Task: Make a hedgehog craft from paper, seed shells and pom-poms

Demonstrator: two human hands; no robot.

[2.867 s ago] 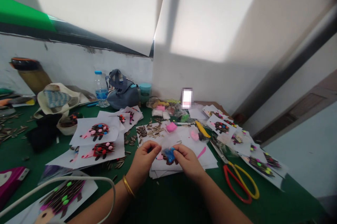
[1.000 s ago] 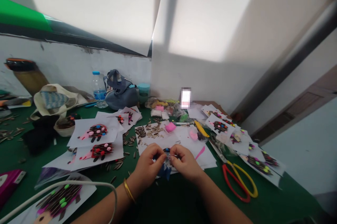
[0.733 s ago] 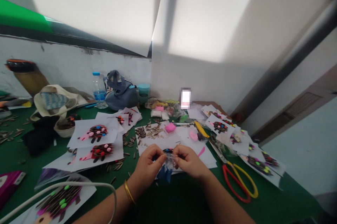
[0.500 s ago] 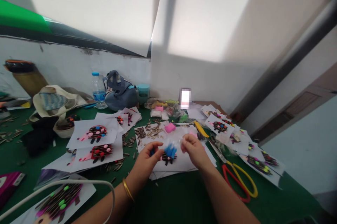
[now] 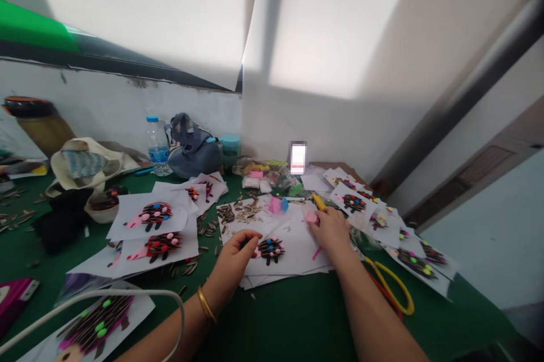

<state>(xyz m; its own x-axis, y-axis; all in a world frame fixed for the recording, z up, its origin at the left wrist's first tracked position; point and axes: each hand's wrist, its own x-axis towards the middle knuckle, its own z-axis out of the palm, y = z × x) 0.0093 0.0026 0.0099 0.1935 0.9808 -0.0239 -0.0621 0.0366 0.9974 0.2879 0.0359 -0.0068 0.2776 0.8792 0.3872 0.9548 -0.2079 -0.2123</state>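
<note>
White paper (image 5: 297,237) lies in the middle of the green table, bearing a hedgehog figure (image 5: 270,250) of dark seeds with pink and blue dots. My left hand (image 5: 238,251), with a gold bangle at the wrist, is at the figure's left; its thumb and fingers are pinched together, and what they hold is too small to name. My right hand (image 5: 334,231) rests at the paper's right side, its fingertips on a pink lump (image 5: 311,216). A pink piece (image 5: 275,204) and a blue piece (image 5: 284,204) lie near the paper's back edge, by loose seeds (image 5: 242,212).
Finished-looking hedgehog sheets lie at left (image 5: 148,217) and right (image 5: 410,263). Scissors with yellow and red handles (image 5: 395,288) are beside my right forearm. A white cable (image 5: 106,292) arches over the left front. A bottle (image 5: 158,149) and a grey-blue bag (image 5: 191,149) stand behind.
The blue piece has left my hands and lies beside the pink piece at the back. My right hand has moved right, onto the pink lump. My left hand has barely moved.
</note>
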